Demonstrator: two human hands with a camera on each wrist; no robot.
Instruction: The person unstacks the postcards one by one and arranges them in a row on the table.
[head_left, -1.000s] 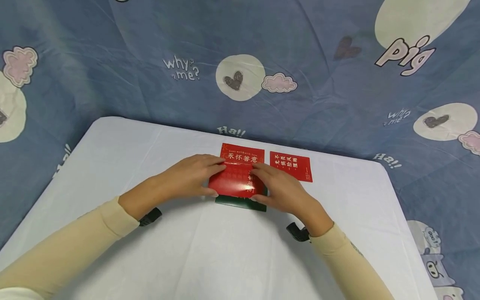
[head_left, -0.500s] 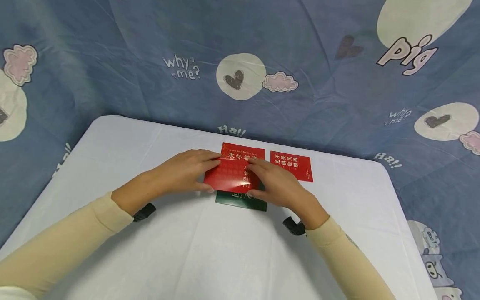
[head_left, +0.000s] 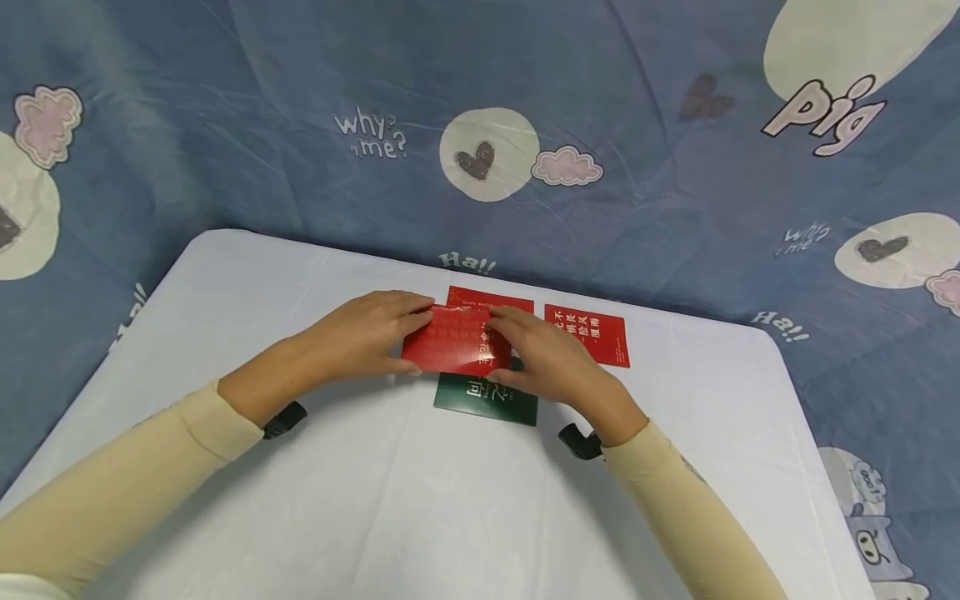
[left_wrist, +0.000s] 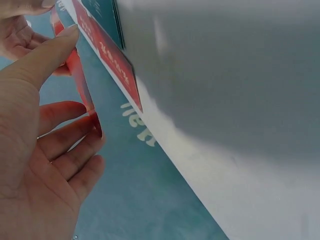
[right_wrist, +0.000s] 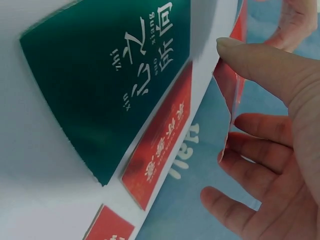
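A glossy red card with pale printed characters is held up off the table between my two hands. Its left end is pinched between the thumb and fingers of my left hand. My right hand pinches the right end in the same way. Seen almost edge-on in the left wrist view, the red card looks like a thin, slightly bent strip. Below it on the table lies a green card with white characters. Behind that, partly covered from the head camera, is another red card.
Off to the right, a third red card lies flat, its left part hidden by my right hand. All rest on a white-covered table. A blue patterned cloth hangs behind the table's far edge.
Both hands have moved up and slightly left with the red card. More of the green card now shows below it, while the red card behind is more covered.
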